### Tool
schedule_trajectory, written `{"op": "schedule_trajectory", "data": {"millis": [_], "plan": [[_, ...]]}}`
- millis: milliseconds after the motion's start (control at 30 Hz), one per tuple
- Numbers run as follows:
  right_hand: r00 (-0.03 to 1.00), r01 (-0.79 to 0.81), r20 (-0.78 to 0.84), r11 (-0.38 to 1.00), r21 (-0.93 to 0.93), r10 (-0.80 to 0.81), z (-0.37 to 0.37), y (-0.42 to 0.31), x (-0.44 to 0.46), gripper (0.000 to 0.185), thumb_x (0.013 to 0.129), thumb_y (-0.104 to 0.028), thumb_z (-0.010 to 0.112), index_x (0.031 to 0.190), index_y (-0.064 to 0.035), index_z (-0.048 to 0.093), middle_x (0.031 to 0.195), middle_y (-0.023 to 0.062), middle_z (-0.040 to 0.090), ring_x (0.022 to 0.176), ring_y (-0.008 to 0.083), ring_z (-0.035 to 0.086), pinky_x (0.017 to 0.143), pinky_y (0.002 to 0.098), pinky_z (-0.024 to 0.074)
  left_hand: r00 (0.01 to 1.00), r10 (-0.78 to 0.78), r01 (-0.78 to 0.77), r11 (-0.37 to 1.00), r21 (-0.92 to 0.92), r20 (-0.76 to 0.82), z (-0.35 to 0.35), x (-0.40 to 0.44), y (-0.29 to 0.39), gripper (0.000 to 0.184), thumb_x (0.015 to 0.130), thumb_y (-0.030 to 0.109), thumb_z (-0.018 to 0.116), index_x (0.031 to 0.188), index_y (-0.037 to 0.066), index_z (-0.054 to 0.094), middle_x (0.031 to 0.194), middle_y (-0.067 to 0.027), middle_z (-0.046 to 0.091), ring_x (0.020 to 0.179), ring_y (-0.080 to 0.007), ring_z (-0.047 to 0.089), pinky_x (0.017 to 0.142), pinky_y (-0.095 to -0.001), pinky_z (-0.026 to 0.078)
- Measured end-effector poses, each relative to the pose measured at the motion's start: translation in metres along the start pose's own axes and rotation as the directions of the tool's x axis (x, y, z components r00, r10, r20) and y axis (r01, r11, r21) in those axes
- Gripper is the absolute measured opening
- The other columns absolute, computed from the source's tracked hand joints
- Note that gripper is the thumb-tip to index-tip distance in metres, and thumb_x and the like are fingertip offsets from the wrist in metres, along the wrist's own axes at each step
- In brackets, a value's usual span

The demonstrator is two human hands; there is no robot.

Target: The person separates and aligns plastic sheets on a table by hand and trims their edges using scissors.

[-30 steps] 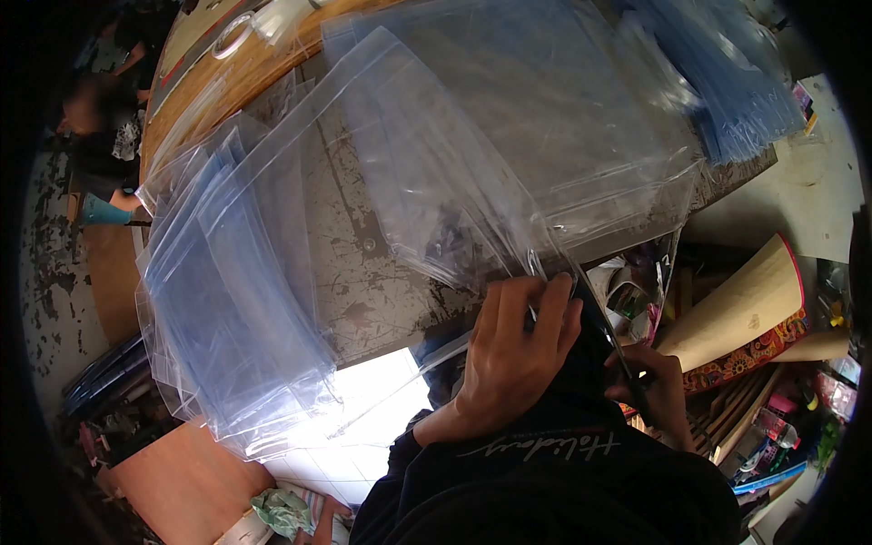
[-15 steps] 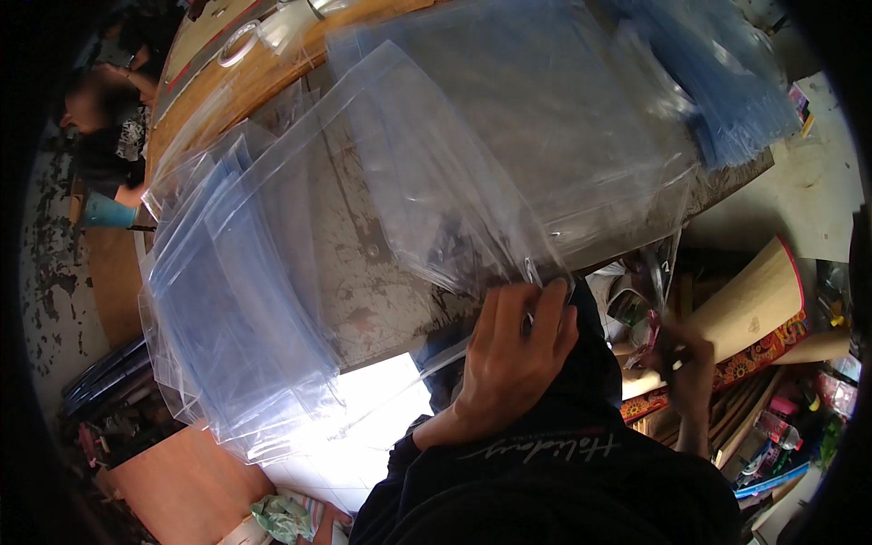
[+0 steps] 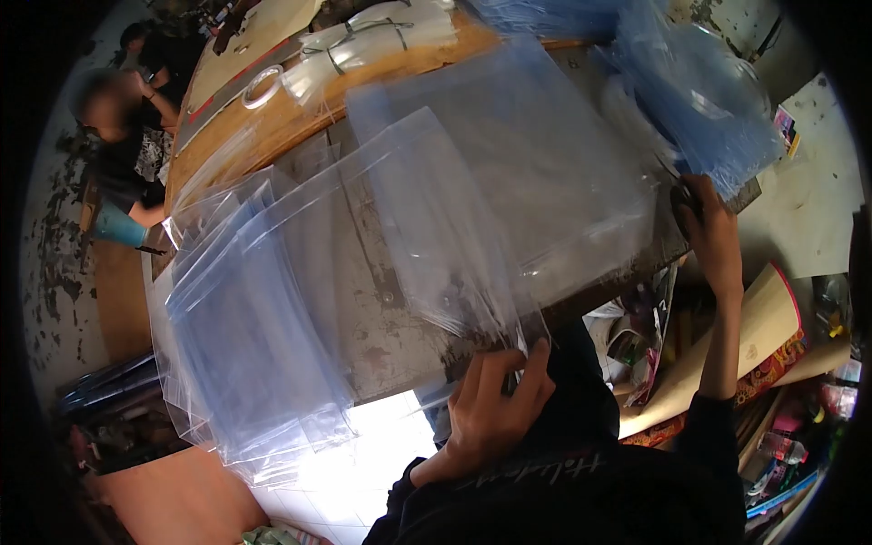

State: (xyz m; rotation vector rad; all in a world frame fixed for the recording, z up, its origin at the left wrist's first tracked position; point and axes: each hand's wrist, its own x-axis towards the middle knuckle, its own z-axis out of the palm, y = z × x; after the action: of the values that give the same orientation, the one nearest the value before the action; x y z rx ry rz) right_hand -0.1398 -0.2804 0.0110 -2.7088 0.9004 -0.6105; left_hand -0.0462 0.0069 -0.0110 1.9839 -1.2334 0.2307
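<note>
My left hand (image 3: pixel 495 395) pinches the near corner of a clear plastic sheet (image 3: pixel 445 227) at the front edge of the worn table (image 3: pixel 363 350). My right hand (image 3: pixel 713 222) is closed round dark-handled scissors (image 3: pixel 681 202) at the table's right end, beside a larger stack of clear sheets (image 3: pixel 563 163). The scissors' blades point up and left, partly lost against the plastic. At the left, a pile of bluish clear sheets (image 3: pixel 245 318) hangs over the table edge.
A bundle of blue plastic (image 3: pixel 699 100) lies at the back right. A tape roll (image 3: pixel 263 86) and tied clear plastic (image 3: pixel 363 41) rest on the wooden board behind. Two people are at the far left. A rolled mat (image 3: pixel 763 327) stands below right.
My right hand has moved up from beside my body to the table's right end with the scissors. My left hand keeps its pinch on the sheet. The view has tilted up.
</note>
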Motion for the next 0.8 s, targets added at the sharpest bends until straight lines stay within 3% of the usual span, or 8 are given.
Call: {"op": "schedule_trajectory", "data": {"millis": [333, 400, 433, 500, 533, 600, 633, 800], "plan": [[0.995, -0.014, 0.098, 0.998, -0.056, 0.02, 0.012, -0.012, -0.027, 0.036, 0.075, -0.004, 0.062, 0.109, -0.0063, 0.055, 0.099, 0.0171, 0.057, 0.085, 0.0331, 0.059, 0.076, 0.0394, 0.0468, 1.0, 0.012, -0.012, 1.0, 0.004, -0.012, 0.005, -0.003, -0.002, 0.03, 0.061, 0.001, 0.069, 0.091, 0.003, 0.065, 0.075, -0.0078, 0.048, 0.06, -0.0175, 0.054, 0.046, -0.0273, 0.047], [0.979, 0.142, -0.059, 0.866, -0.48, -0.194, 0.009, -0.018, -0.029, 0.036, 0.076, -0.003, 0.06, 0.11, -0.0089, 0.055, 0.102, 0.0168, 0.056, 0.086, 0.032, 0.058, 0.075, 0.0383, 0.0476, 1.0, 0.006, -0.006, 1.0, 0.005, -0.008, 0.005, -0.002, -0.002, 0.03, 0.061, 0.001, 0.07, 0.091, 0.003, 0.065, 0.076, -0.0078, 0.048, 0.06, -0.0174, 0.054, 0.046, -0.0272, 0.047], [0.98, 0.148, -0.049, 0.867, -0.475, -0.193, 0.005, -0.03, -0.031, 0.036, 0.076, -0.003, 0.06, 0.11, -0.0089, 0.055, 0.102, 0.0168, 0.056, 0.086, 0.032, 0.058, 0.075, 0.0383, 0.0476, 1.0, 0.005, -0.005, 1.0, 0.003, -0.006, 0.005, -0.002, -0.002, 0.03, 0.062, 0.001, 0.07, 0.091, 0.003, 0.064, 0.076, -0.0078, 0.047, 0.06, -0.0173, 0.054, 0.046, -0.0272, 0.047], [0.98, 0.043, -0.187, 0.986, -0.163, -0.074, -0.002, -0.066, -0.042, 0.025, 0.076, -0.007, 0.061, 0.101, -0.0087, 0.06, 0.102, 0.0109, 0.056, 0.09, 0.0295, 0.055, 0.073, 0.0375, 0.0476, 1.0, -0.009, 0.009, 1.0, 0.01, -0.005, 0.005, -0.003, 0.0, 0.031, 0.061, 0.001, 0.07, 0.092, 0.004, 0.064, 0.076, -0.0075, 0.047, 0.061, -0.0171, 0.054, 0.046, -0.0269, 0.047], [0.996, 0.085, 0.008, 0.984, 0.156, -0.088, -0.003, -0.075, -0.054, 0.022, 0.075, -0.008, 0.061, 0.097, -0.0075, 0.062, 0.103, 0.0101, 0.056, 0.092, 0.0272, 0.056, 0.072, 0.0362, 0.0481, 1.0, -0.007, 0.008, 1.0, 0.013, -0.011, 0.005, -0.002, 0.0, 0.032, 0.061, 0.001, 0.07, 0.092, 0.004, 0.064, 0.076, -0.0073, 0.047, 0.061, -0.017, 0.054, 0.046, -0.0267, 0.046], [0.879, 0.4, 0.096, 0.831, 0.386, -0.467, -0.004, -0.092, -0.06, 0.019, 0.073, -0.009, 0.061, 0.091, -0.0051, 0.063, 0.105, 0.0086, 0.056, 0.095, 0.0228, 0.057, 0.071, 0.0342, 0.0484, 1.0, -0.002, 0.002, 1.0, 0.025, -0.013, 0.005, -0.002, 0.0, 0.031, 0.061, 0.001, 0.07, 0.091, 0.005, 0.065, 0.076, -0.007, 0.047, 0.061, -0.0167, 0.054, 0.046, -0.0265, 0.046], [0.679, 0.696, 0.044, 0.662, 0.279, -0.733, -0.003, -0.099, -0.056, 0.018, 0.071, -0.009, 0.061, 0.088, -0.0039, 0.064, 0.104, 0.0079, 0.057, 0.097, 0.0208, 0.057, 0.071, 0.0334, 0.0483, 1.0, 0.001, -0.001, 0.999, 0.033, -0.022, 0.005, -0.001, 0.001, 0.03, 0.06, 0.001, 0.07, 0.09, 0.005, 0.065, 0.076, -0.0067, 0.047, 0.061, -0.0164, 0.054, 0.046, -0.0263, 0.046], [0.513, 0.835, -0.002, 0.498, 0.234, -0.859, 0.012, -0.105, -0.055, 0.017, 0.068, -0.009, 0.061, 0.084, -0.003, 0.064, 0.096, 0.0065, 0.061, 0.094, 0.0185, 0.058, 0.07, 0.0302, 0.0476, 0.999, 0.022, -0.021, 0.999, 0.048, -0.025, 0.005, -0.004, 0.001, 0.027, 0.06, 0.001, 0.069, 0.087, 0.005, 0.066, 0.074, -0.0058, 0.047, 0.059, -0.0157, 0.054, 0.045, -0.0258, 0.045]]}}
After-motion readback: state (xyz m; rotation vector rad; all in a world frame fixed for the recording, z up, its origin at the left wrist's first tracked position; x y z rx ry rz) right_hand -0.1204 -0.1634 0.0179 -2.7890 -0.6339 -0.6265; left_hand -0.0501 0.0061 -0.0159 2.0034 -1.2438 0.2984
